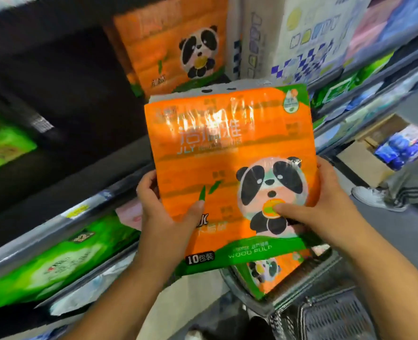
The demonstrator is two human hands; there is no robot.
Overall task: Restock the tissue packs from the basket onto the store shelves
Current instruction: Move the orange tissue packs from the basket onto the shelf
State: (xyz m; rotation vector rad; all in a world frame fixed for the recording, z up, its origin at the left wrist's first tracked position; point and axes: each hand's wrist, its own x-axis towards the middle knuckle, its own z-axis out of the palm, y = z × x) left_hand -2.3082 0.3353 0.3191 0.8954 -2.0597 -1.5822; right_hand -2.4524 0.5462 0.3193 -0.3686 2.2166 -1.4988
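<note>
I hold an orange tissue pack [217,153] with a panda print upright in front of the shelves. My left hand [163,204] grips its lower left edge, thumb on the front. My right hand [325,204] grips its lower right edge, thumb pressed on the panda. Matching orange panda packs [173,45] stand on the shelf straight ahead, with a dark gap [63,77] to their left. Below the held pack, another orange pack [269,273] lies in the dark plastic basket [325,312].
Green tissue packs [55,261] fill the lower left shelf behind its grey metal edge [55,227]. White and blue packs [308,38] stand right of the orange ones. A cardboard box [374,148] and another person's shoe [372,195] are on the floor at right.
</note>
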